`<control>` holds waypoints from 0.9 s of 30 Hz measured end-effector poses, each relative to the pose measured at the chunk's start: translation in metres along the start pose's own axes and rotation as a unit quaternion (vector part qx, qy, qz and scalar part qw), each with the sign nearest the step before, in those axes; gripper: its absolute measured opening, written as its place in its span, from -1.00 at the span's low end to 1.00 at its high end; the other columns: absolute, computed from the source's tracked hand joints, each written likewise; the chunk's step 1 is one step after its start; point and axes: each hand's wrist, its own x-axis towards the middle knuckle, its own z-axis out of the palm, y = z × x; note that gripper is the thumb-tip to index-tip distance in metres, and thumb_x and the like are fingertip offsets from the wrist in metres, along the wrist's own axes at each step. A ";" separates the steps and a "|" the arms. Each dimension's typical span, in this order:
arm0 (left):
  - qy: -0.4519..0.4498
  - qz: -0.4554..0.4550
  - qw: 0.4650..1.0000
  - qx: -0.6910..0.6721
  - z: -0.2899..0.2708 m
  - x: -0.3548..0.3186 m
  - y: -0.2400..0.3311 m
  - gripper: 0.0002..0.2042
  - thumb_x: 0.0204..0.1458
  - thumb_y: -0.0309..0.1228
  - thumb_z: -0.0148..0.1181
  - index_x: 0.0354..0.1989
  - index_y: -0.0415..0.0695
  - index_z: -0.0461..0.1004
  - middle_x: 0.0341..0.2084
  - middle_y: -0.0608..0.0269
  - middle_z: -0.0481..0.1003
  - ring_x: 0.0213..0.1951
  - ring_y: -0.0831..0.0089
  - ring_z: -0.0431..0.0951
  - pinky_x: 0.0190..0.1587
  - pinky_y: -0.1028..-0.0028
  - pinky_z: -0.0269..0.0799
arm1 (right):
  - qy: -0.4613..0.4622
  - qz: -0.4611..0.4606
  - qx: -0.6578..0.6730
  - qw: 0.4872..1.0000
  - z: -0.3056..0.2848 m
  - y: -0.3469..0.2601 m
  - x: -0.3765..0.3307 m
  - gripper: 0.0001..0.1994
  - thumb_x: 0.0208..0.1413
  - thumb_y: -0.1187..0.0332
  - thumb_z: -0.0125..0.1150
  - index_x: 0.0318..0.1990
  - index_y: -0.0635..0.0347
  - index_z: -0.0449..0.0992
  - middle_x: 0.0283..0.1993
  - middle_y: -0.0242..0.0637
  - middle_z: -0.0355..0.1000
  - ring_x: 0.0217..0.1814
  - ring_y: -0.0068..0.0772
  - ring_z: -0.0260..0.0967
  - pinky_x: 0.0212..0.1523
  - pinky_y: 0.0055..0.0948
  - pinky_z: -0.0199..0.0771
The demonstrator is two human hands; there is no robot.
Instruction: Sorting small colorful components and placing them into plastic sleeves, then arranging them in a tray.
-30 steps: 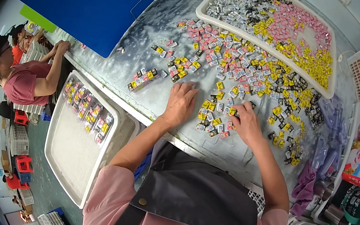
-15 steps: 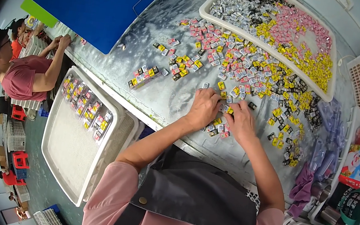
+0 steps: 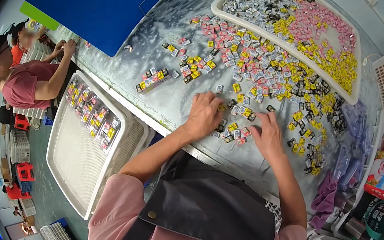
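Head view: both hands, left hand and right hand, lie flat with fingers spread, cupping small coloured packets on the counter.

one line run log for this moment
left hand: on small packets | right hand: on same cluster | surface: metal table

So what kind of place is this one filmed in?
Most likely a factory sorting or packing bench: hundreds of small coloured packets spread over a metal worktable, white trays holding sorted rows, and another person working alongside at the same line.
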 end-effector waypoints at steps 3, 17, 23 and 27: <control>0.022 0.004 0.999 0.038 -0.001 0.003 -0.007 -0.57 -0.11 -0.48 0.31 0.02 -0.18 0.48 -0.14 0.04 0.43 -0.06 0.09 0.42 0.02 0.16 0.26 | 0.001 0.031 0.024 0.999 0.004 0.017 -0.008 -0.63 0.08 0.46 0.34 0.05 0.31 0.43 -0.06 -0.06 0.36 -0.23 0.00 0.50 -0.16 -0.17 0.50; -0.002 0.063 0.998 0.008 -0.002 0.020 0.010 -0.61 -0.12 -0.35 0.33 -0.07 -0.21 0.51 -0.21 0.02 0.44 -0.09 0.05 0.42 0.09 0.01 0.20 | -0.055 -0.079 0.016 0.995 -0.002 -0.015 0.000 -0.78 0.10 0.45 0.26 -0.08 0.17 0.54 -0.12 -0.14 0.36 -0.10 -0.02 0.41 -0.08 -0.13 0.44; 0.076 0.117 0.990 0.013 0.067 0.021 0.004 -0.83 -0.29 -0.40 0.22 -0.46 -0.15 0.48 -0.37 0.07 0.38 -0.20 0.10 0.39 -0.12 0.08 0.22 | -0.080 -0.106 -0.060 0.989 -0.010 -0.017 -0.017 -0.84 0.16 0.42 0.15 -0.13 0.21 0.56 -0.11 -0.04 0.37 0.00 0.07 0.33 -0.01 -0.08 0.38; 0.100 0.107 0.989 0.034 0.056 0.016 0.012 -0.82 -0.16 -0.38 0.26 -0.36 -0.13 0.51 -0.36 0.10 0.36 -0.18 0.14 0.42 0.17 -0.05 0.17 | -0.080 -0.124 -0.059 0.987 -0.008 -0.004 -0.024 -0.79 0.09 0.46 0.21 -0.10 0.22 0.46 -0.16 -0.03 0.29 -0.03 0.11 0.28 -0.02 -0.03 0.32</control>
